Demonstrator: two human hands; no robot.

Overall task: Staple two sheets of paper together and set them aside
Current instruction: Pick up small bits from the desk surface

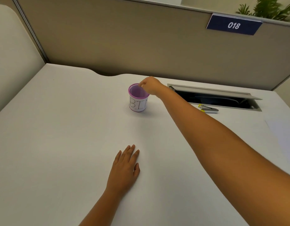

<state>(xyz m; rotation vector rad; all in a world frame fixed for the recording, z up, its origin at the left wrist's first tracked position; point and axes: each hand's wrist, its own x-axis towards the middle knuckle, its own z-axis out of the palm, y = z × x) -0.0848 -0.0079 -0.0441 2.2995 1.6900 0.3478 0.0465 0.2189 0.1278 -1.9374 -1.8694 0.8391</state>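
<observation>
Outstretched, right hand (151,85) over the purple cup (138,97); left hand (124,167) flat.

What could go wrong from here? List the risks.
1. The right hand hovers at the rim of the purple mesh cup; a nudge could tip it.
2. Pulling back, the forearm might sweep the stapler toward the open cable slot.
3. The paper lies near the desk's right edge and could slide off.

purple mesh cup (138,99): paper label reads "BI", rest hidden; blue partition sign (233,25): "018"
</observation>
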